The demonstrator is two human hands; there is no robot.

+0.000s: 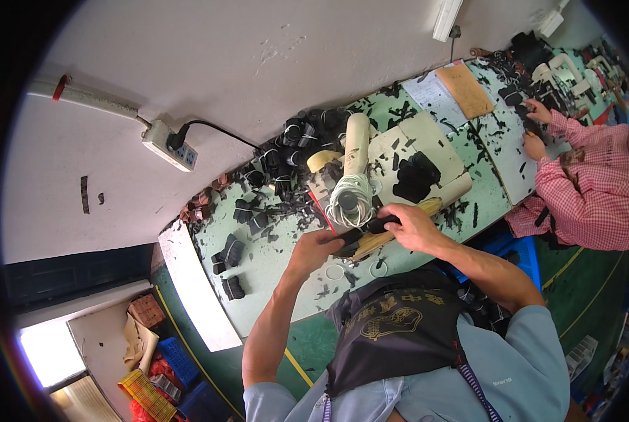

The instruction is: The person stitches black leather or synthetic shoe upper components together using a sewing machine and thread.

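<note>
My left hand (313, 253) is closed on a black piece of material (347, 238) at the front edge of a cream-coloured machine. Just to the right, my right hand (414, 226) pinches a dark piece (382, 224) near the middle of that edge. Whether the two are ends of one strip I cannot tell. Under them lies a yellowish, worn bar (371, 243). Behind my hands stands the machine's upright cream arm (357, 141), with a coil of white cord (350, 200) round its lower part. A stack of black pieces (416, 176) rests on the machine's flat bed (447, 169).
Bundles of black pieces (279, 165) crowd the table along the wall. Black scraps litter the pale green tabletop (258, 243). A power strip (168, 145) hangs on the wall. At the right, a co-worker in a checked sleeve (575, 169) handles dark pieces. A blue crate (518, 253) stands below the table.
</note>
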